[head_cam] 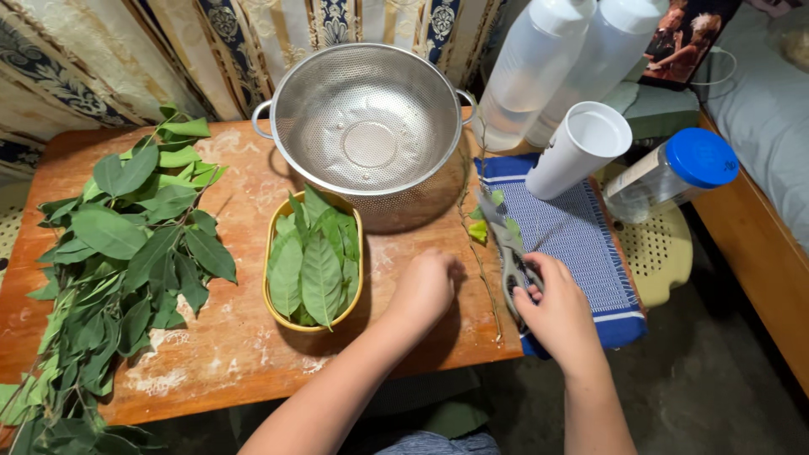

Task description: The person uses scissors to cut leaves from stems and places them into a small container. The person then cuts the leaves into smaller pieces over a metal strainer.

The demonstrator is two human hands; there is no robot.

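My right hand [552, 307] grips a pair of grey scissors [508, 244] over the blue woven cloth [581, 240], blades pointing away from me. My left hand [424, 286] rests as a loose fist on the wooden table [244, 337], just right of a yellow oval dish [271, 253] filled with picked green leaves [316, 261]. A thin bare stem [476, 244] lies on the table between my two hands. Whether my left hand holds anything is hidden.
A steel colander [369, 126] leans at the table's back. Leafy branches [118, 253] cover the left side. A white cup [581, 147], two translucent squeeze bottles [539, 67] and a blue-lidded jar [674, 173] stand at the right. The table's near edge runs below my hands.
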